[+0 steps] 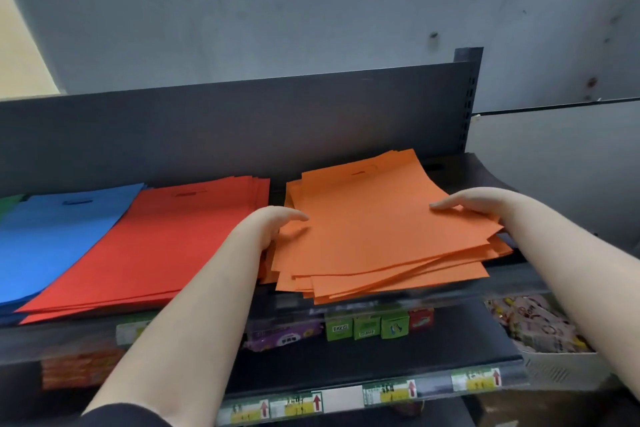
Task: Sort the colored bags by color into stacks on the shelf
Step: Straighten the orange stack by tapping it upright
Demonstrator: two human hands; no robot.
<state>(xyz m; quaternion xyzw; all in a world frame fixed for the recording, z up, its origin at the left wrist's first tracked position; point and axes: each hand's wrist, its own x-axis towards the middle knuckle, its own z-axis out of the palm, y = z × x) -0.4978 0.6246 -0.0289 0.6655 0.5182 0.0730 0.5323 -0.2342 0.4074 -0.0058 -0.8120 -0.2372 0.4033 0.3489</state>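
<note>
Red stack (145,243), blue stack (52,236), perhaps green beyond

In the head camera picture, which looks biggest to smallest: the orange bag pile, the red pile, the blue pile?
1. Orange pile and red pile look about alike; I cannot rank them.
2. Blue pile, but the picture edge cuts it off.

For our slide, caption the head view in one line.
Both hands, left and right, square up the orange stack beside red and blue stacks.
</note>
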